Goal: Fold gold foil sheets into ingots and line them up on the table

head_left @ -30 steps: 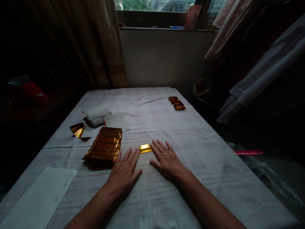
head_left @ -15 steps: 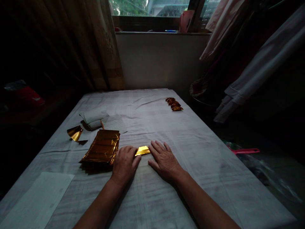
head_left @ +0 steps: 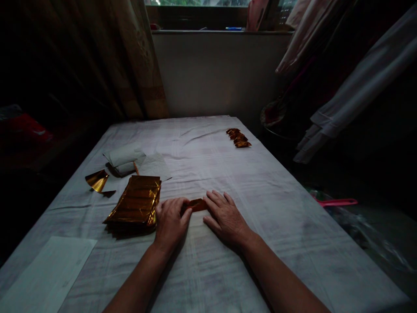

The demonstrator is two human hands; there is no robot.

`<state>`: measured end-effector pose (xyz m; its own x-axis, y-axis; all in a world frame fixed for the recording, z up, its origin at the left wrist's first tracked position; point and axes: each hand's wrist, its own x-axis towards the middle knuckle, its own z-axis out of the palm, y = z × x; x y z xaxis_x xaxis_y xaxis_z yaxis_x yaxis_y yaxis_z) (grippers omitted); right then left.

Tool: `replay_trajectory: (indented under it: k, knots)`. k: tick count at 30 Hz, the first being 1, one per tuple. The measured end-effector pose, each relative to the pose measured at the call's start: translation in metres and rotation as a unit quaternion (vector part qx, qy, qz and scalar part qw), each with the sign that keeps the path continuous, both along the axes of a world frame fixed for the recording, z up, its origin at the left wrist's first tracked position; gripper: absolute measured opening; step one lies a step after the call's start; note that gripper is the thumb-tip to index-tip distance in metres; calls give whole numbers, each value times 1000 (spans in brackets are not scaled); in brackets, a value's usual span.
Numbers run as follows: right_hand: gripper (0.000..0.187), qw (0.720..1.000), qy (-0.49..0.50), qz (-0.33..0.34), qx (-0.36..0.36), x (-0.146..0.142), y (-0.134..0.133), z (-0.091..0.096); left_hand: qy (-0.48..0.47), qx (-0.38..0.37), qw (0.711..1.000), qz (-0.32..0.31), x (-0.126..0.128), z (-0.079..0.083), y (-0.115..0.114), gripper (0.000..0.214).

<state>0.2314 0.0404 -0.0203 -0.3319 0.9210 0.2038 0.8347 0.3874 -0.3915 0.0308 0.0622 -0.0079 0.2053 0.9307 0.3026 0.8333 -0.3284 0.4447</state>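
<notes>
A small folded piece of gold foil paper [head_left: 198,205] lies on the cloth-covered table between my hands. My left hand [head_left: 172,219] is closed on its left end, thumb at the near edge and fingers curled over the far side. Flat and stretched out, the fingers of my right hand [head_left: 226,217] rest at its right end, the thumb apart from it on the cloth. Just left of my left hand is a stack of gold foil sheets [head_left: 135,200]. Several folded gold foil pieces [head_left: 239,138] sit in a row at the table's far right.
A curled gold foil scrap [head_left: 97,180] and a greyish folded paper bundle [head_left: 125,156] lie beyond the stack. A white paper sheet [head_left: 52,269] lies at the near left. Clothes [head_left: 345,104] hang on the right, and a pink handle [head_left: 337,202] shows past the right edge.
The foil between my hands has turned from bright gold to dark brownish as its angle to the light changed. My hands stay nearly in place; the view has tipped slightly downward.
</notes>
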Motion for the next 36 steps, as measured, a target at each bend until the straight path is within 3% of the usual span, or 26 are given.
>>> replay_trajectory:
  k: [7, 10, 19, 22, 24, 30, 36]
  knots:
    - [60, 989, 139, 14, 38, 18, 8, -16, -16, 61, 994, -85, -4, -3, -2, 9]
    - [54, 981, 185, 4, 52, 22, 11, -19, 8, 61, 991, -118, -8, -4, 1, 11]
    - [40, 983, 174, -10, 61, 20, 10, -13, 22, 19, 987, -157, -17, -2, 6, 15]
    - [42, 986, 159, -17, 54, 19, 10, -10, 29, 13, 989, -147, -10, 3, -4, 19]
    - [44, 987, 156, -13, 49, 19, 10, -9, 47, 15, 992, -117, -2, 6, -10, 11]
    - [47, 985, 168, -4, 43, 17, 11, -7, 142, 18, 989, -33, 22, 8, -14, 31]
    - [49, 986, 158, -2, 51, 19, 13, -8, 143, 21, 989, -25, 23, 4, -10, 25]
